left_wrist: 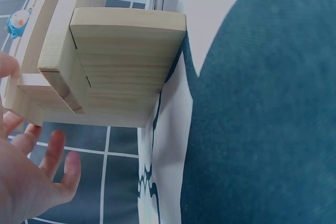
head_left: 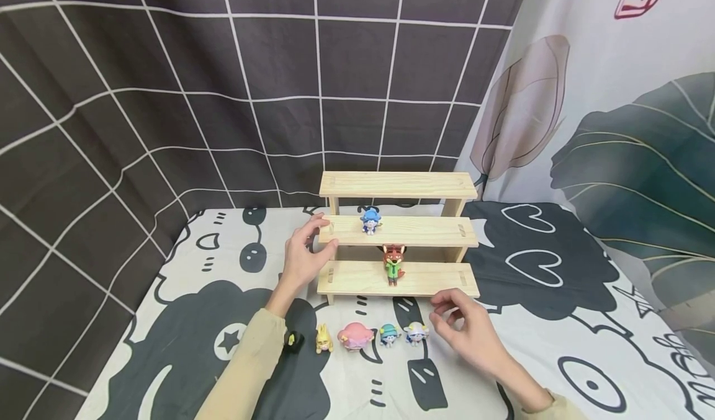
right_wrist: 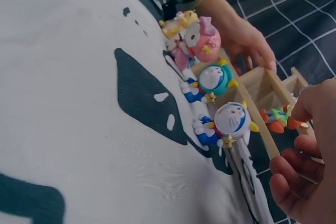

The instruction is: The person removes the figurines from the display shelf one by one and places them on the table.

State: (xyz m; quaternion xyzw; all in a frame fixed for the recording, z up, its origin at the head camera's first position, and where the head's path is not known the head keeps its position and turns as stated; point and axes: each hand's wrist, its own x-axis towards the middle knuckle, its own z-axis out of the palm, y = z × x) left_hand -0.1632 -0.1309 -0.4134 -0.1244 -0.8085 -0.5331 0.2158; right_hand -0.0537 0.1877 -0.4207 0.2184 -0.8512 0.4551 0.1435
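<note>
A three-tier wooden display shelf (head_left: 399,231) stands on the patterned cloth. My left hand (head_left: 304,259) holds the left end of its middle tier, thumb at the front edge and fingers behind; in the left wrist view its outer fingers (left_wrist: 71,171) stick out free. A blue-capped figurine (head_left: 370,221) is on the middle tier, and a fox figurine (head_left: 393,265) in green stands on the bottom one. My right hand (head_left: 466,327), fingers loosely bent and holding nothing, hovers by the bottom tier's right end. Nearest to it are a white-capped figurine (head_left: 416,333) and a teal-capped figurine (head_left: 389,334).
In the same row before the shelf sit a pink figurine (head_left: 355,336) and a yellow figurine (head_left: 324,339). A dark grid-patterned curtain (head_left: 279,54) hangs behind, with a leaf-print curtain (head_left: 592,54) at the right. The cloth's edge (left_wrist: 173,166) drops beside a blue-green surface (left_wrist: 268,129).
</note>
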